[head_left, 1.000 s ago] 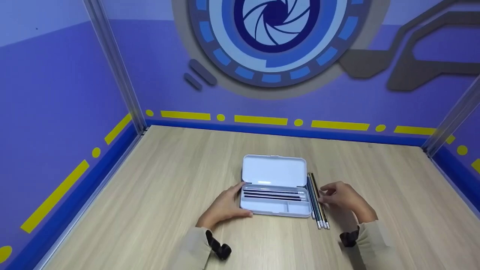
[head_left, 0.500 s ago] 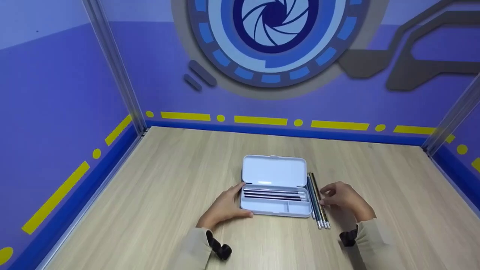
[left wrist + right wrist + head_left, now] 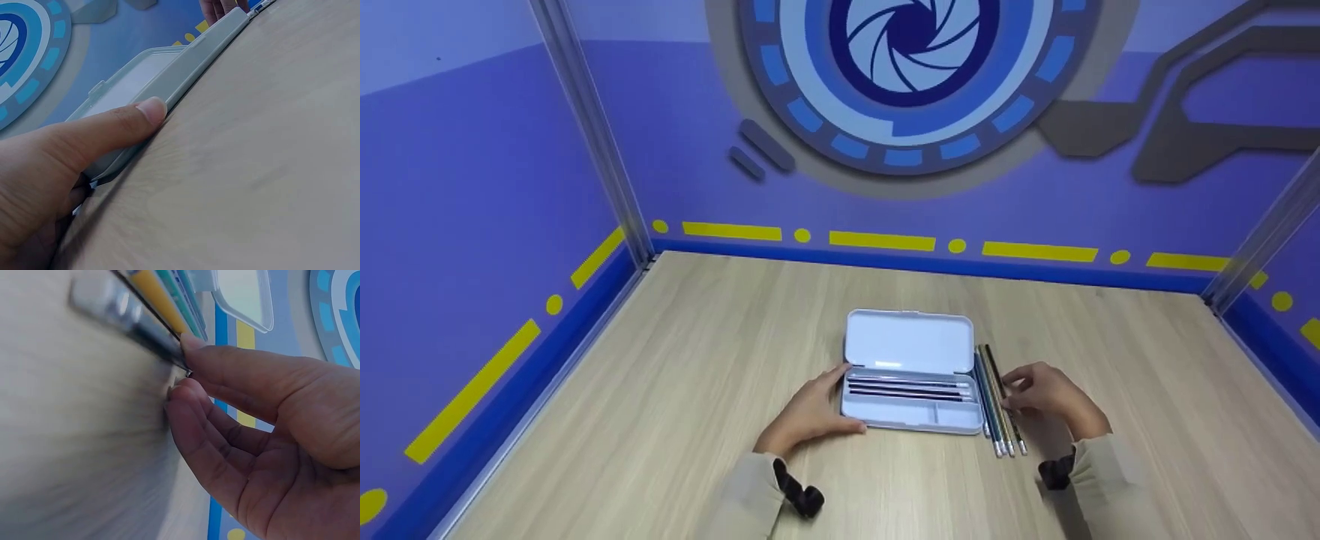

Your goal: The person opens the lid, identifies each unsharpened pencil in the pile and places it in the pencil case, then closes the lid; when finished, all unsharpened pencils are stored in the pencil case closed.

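Observation:
An open white pencil case [image 3: 885, 412] lies on the table, lid tilted back, with several dark pencils [image 3: 904, 391] in its rear compartment. My left hand [image 3: 810, 412] grips its left end, thumb [image 3: 126, 126] on the front edge in the left wrist view. To the right of the case lies a row of pencils [image 3: 988, 401], eraser ends towards me. My right hand [image 3: 1054, 397] pinches the outermost one, a dark pencil [image 3: 149, 340], between thumb and fingers. Close by in the right wrist view is a yellow pencil [image 3: 157, 295]. The fingertips are partly hidden behind the right thumb.
The wooden table [image 3: 720, 337] ends at a blue printed wall [image 3: 675, 135] at the back. Another blue wall [image 3: 472, 247] stands on the left, with a metal post [image 3: 600, 142] in the corner.
The outermost dark pencil has come slightly away from the row to the right, its eraser end now apart from the others. My left hand and the case have stayed put.

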`<state>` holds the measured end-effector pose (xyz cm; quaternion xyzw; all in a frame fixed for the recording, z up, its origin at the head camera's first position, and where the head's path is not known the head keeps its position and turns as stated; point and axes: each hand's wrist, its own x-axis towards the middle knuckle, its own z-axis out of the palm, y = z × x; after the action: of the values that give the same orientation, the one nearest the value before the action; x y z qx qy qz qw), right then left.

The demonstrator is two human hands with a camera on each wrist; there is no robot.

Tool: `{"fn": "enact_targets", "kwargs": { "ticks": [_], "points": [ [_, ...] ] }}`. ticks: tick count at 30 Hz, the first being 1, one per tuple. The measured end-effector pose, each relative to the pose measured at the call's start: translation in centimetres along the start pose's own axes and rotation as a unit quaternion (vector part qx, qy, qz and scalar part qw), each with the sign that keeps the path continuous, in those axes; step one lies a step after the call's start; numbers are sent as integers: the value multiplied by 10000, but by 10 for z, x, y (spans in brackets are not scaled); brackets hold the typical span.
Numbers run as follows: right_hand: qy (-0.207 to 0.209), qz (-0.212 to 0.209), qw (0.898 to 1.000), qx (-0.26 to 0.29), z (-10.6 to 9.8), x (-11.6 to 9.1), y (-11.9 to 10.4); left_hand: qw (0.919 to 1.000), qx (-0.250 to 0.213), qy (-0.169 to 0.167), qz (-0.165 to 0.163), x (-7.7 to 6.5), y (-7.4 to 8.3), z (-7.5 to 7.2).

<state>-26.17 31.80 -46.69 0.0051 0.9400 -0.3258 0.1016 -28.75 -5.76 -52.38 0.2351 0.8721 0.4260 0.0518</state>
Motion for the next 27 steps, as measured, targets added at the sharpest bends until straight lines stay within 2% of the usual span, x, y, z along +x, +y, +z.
{"fn": "enact_targets", "kwargs": {
  "ticks": [8,15,27],
  "points": [
    [61,-29,9999,126,2,-1,0,10000,-2,-30,-37,0,-2,0],
    [111,195,9996,146,1,1,-2,10000,-42,-37,-74,0,0,0],
    [333,83,9994,13,2,-1,-4,10000,-62,-26,-59,0,0,0]
  ]
}}
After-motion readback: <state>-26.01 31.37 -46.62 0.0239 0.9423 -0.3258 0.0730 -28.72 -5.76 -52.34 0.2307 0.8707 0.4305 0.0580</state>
